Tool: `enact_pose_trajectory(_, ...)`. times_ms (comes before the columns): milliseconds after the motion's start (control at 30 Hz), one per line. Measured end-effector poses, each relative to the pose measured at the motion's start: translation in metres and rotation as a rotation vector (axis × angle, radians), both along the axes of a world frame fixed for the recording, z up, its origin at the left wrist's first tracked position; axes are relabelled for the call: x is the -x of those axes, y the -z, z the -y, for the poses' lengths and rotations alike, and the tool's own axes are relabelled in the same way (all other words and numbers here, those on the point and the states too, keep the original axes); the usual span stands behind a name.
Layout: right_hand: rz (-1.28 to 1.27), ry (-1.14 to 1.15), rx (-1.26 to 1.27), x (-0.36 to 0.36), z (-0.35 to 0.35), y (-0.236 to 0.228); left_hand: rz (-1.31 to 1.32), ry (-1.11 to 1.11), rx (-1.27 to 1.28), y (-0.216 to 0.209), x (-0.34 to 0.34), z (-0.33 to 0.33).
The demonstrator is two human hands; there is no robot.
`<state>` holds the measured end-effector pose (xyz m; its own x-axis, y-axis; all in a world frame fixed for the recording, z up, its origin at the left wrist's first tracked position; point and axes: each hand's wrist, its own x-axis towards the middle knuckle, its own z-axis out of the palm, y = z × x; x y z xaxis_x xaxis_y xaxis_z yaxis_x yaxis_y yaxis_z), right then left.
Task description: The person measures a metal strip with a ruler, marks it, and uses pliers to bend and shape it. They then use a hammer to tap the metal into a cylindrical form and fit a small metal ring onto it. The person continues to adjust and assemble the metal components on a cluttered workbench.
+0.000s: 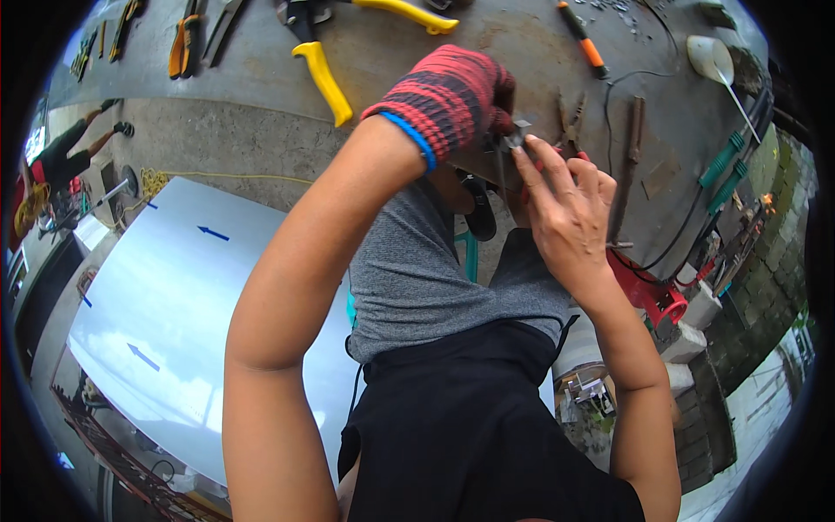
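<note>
My left hand (461, 97), in a red-and-black striped knit glove with a blue cuff, is closed at the near edge of the metal worktable. A small grey metal piece (519, 130) sticks out at its fingertips. My bare right hand (567, 202) meets it there, index and middle fingertips pressed on the piece; the thumb is hidden. Just beyond the right fingers lie pliers (571, 122) with their jaws apart, their red handles partly covered by that hand. A narrow dark strip hangs below the glove; what it belongs to is unclear.
Yellow-handled snips (323, 83), orange-handled pliers (183, 43) and an orange-black tool (584, 42) lie on the worktable (252, 61). Rusty bar (633, 152), white cup (709, 57) and green-handled cable clamps (724, 165) are at right. A large shiny sheet (183, 287) stands left; a person (65, 165) is beyond.
</note>
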<state>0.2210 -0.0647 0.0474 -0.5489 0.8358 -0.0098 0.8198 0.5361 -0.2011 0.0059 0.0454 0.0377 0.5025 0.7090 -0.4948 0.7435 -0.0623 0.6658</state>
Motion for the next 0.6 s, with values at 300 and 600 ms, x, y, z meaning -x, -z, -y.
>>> enact_pose_trajectory(300, -0.103, 0.078, -0.067, -0.003, 0.011, 0.019, -0.063, -0.024, 0.073, -0.008, 0.001, -0.003)
enact_pose_trajectory(600, -0.107, 0.147, -0.085, 0.005, 0.018, 0.022, -0.019, -0.060, 0.101, -0.011, 0.003, -0.004)
